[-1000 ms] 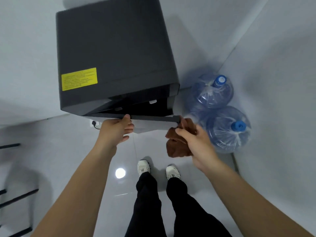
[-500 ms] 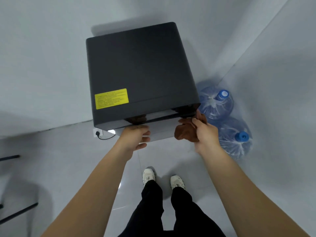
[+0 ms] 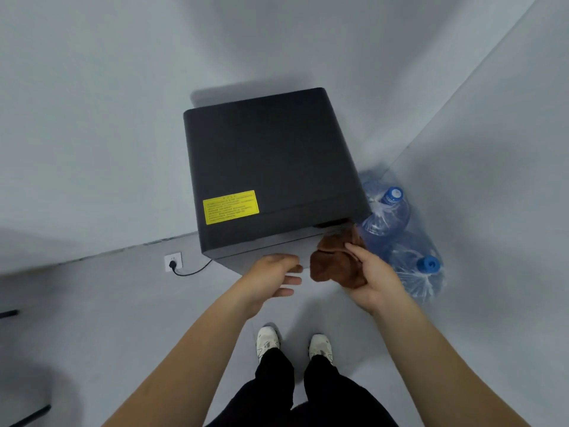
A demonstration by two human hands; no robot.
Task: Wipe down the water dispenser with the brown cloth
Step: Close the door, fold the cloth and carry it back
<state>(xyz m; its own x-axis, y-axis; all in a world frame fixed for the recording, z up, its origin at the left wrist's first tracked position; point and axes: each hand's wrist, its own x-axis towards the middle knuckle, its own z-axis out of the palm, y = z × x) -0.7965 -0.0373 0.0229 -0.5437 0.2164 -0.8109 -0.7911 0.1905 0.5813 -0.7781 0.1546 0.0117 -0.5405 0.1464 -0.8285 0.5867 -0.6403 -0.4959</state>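
The black water dispenser (image 3: 271, 167) stands against the wall, seen from above, with a yellow label (image 3: 230, 206) on its top near the front left. My right hand (image 3: 374, 277) grips the crumpled brown cloth (image 3: 331, 263) at the dispenser's front right corner, where the cloth's upper end touches the front edge. Just in front of the dispenser's front face hovers my left hand (image 3: 274, 274), fingers apart, holding nothing and pointing toward the cloth. The front face itself is mostly hidden from this angle.
Two blue water jugs (image 3: 389, 211) (image 3: 420, 272) in plastic wrap stand on the floor right of the dispenser, in the corner. A wall socket (image 3: 173, 261) with a black plug and cord sits low on the left. My feet (image 3: 294, 345) stand on the grey floor below.
The view has pulled up and back, showing the whole dispenser top. My left hand let go of the front edge and drew back. The right hand keeps the cloth at the front right corner.
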